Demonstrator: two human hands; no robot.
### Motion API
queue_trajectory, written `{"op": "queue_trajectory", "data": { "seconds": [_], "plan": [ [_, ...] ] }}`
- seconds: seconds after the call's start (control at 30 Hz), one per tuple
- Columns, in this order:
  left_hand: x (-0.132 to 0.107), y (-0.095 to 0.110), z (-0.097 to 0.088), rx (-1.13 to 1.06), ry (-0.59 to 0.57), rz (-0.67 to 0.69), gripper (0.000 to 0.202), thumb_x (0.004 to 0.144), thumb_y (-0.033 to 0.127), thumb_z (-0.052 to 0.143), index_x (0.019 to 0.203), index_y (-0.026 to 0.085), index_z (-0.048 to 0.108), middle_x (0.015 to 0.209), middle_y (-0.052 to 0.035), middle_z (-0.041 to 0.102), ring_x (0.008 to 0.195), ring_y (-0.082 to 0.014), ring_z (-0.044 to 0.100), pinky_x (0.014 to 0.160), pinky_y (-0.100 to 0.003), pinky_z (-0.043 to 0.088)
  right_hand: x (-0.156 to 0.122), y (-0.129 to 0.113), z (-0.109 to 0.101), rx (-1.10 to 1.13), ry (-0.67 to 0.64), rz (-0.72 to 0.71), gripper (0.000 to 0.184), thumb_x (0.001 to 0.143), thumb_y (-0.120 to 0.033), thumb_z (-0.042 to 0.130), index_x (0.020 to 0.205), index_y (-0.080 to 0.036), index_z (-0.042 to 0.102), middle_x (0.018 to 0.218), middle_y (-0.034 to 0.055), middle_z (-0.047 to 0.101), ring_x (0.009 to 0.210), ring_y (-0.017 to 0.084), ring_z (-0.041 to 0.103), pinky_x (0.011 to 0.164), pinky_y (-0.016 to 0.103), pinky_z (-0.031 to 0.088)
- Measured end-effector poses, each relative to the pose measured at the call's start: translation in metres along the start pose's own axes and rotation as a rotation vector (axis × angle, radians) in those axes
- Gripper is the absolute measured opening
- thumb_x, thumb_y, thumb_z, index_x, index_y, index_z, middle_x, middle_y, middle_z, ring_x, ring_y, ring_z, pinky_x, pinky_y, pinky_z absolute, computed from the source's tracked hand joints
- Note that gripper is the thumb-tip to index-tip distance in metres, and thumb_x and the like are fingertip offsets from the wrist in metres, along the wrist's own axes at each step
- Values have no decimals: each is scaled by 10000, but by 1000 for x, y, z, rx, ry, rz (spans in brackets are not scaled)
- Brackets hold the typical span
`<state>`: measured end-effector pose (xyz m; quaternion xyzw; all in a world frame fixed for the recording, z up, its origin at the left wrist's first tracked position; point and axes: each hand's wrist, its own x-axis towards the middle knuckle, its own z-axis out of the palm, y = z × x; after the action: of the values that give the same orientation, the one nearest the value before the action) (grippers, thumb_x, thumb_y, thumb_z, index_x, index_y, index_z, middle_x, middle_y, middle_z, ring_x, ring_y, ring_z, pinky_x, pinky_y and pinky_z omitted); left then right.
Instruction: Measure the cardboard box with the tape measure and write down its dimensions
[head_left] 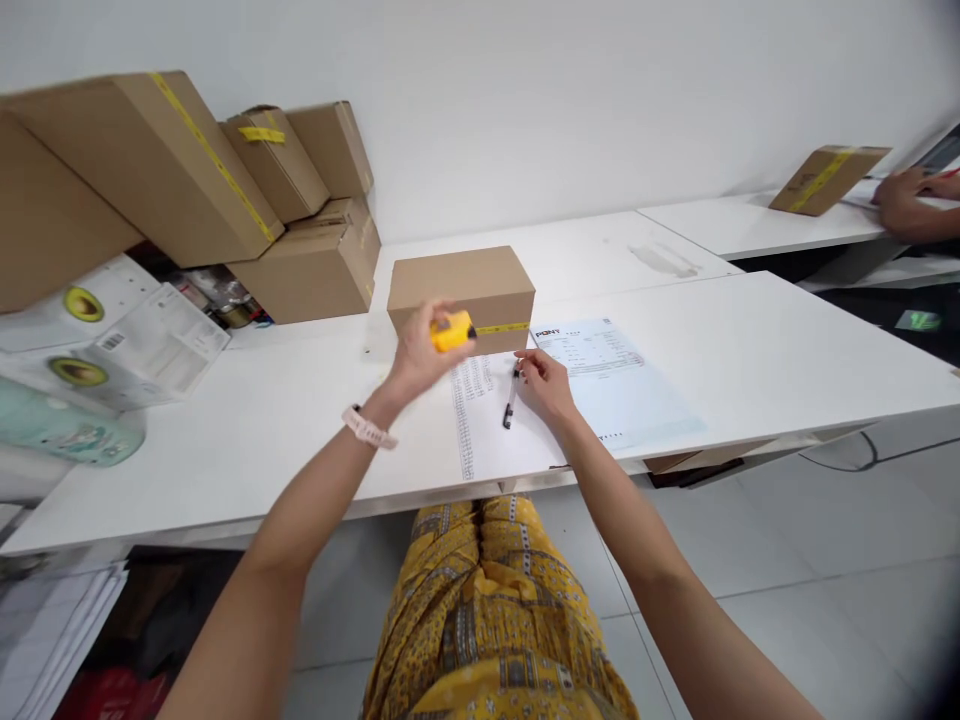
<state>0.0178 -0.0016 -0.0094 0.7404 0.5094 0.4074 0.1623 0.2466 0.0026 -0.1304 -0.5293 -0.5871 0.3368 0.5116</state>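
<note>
My left hand (420, 352) is closed round a small yellow tape measure (452, 331), held just in front of a closed cardboard box (461, 285) on the white table (300, 420). A yellow tape strip (501, 328) runs from it along the box's front lower edge toward my right hand (545, 385). The right hand's fingers are pinched near the tape's end, right beside a black pen (510, 405) lying on a white printed sheet (472, 415). What the right fingers grip is too small to make out.
A light blue form (615, 375) lies right of the box. Stacked cardboard boxes (225, 190) and white packages (112, 340) crowd the table's left. At far right, another person's hand (904, 200) rests on a second table by a cardboard box (825, 178).
</note>
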Motion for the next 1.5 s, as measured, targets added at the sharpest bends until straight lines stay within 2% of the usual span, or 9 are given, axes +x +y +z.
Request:
{"op": "queue_trajectory", "data": {
  "seconds": [0.1, 0.17, 0.37, 0.53, 0.7, 0.93, 1.23, 1.33, 1.5],
  "plan": [
    [-55, 13, 16, -160, -246, -94, 693, 752, 367, 791, 1349, 222, 470, 1139, -86, 682, 940, -222, 688, 851, -381, 568, -3, -9, 0, 458, -353, 170, 538, 918, -632, 541, 1094, -153, 710, 880, 91, 735, 725, 176, 660, 702, 338, 554],
    [-79, 14, 27, -169, -335, -143, 707, 736, 356, 798, 1340, 201, 465, 1140, -108, 685, 949, -244, 691, 850, -403, 565, -5, -13, 1, 559, -560, 261, 686, 860, -770, 541, 1030, -138, 747, 899, 123, 747, 725, 188, 680, 649, 329, 569],
    [-95, -1, 39, -250, -365, -281, 683, 748, 360, 791, 1322, 188, 464, 1178, -136, 676, 1028, -276, 681, 926, -440, 528, -9, -14, 2, 457, -717, 243, 666, 814, -768, 634, 873, -123, 787, 807, 104, 690, 680, 158, 613, 586, 284, 532],
    [-83, -16, 11, -293, -305, -362, 714, 704, 378, 824, 1293, 192, 465, 1138, -111, 668, 997, -257, 667, 940, -443, 514, -8, -19, -7, 526, -586, 179, 459, 809, -610, 757, 1017, -201, 777, 926, 45, 638, 758, 122, 546, 576, 228, 439],
    [-68, -43, -40, -377, -109, -421, 747, 657, 430, 853, 1269, 211, 487, 1216, -96, 597, 956, -229, 672, 958, -471, 533, -6, -17, -10, 672, -478, 149, 448, 636, -338, 931, 1038, -250, 755, 942, 3, 655, 827, 127, 570, 790, 293, 498],
    [-32, -52, -89, -373, -43, -334, 743, 642, 420, 891, 1257, 210, 531, 1272, -104, 590, 1037, -242, 664, 996, -490, 534, 13, -15, -15, 719, -85, 128, 407, 573, -427, 942, 878, -260, 731, 795, -29, 654, 732, 126, 583, 797, 330, 534],
    [77, -61, -110, -442, 9, -293, 511, 659, 410, 869, 1024, 186, 591, 1007, -43, 714, 870, -194, 702, 733, -302, 554, 152, -77, -42, 462, 58, -142, 343, 667, -415, 896, 873, -197, 730, 771, -9, 666, 728, 123, 613, 851, 347, 563],
    [102, -75, -111, -429, 56, -377, 457, 661, 405, 857, 959, 189, 587, 950, -35, 716, 828, -181, 697, 662, -262, 533, 181, -71, -46, 386, 102, -81, 302, 698, -403, 883, 815, -175, 723, 742, 8, 672, 697, 122, 608, 835, 353, 579],
    [112, -107, -111, -446, 72, -467, 459, 647, 386, 851, 948, 182, 571, 918, -62, 724, 825, -212, 711, 641, -286, 554, 187, -48, -44, 284, 120, 26, 289, 710, -391, 875, 751, -164, 701, 722, 22, 684, 693, 126, 614, 835, 349, 583]
  ]
}}
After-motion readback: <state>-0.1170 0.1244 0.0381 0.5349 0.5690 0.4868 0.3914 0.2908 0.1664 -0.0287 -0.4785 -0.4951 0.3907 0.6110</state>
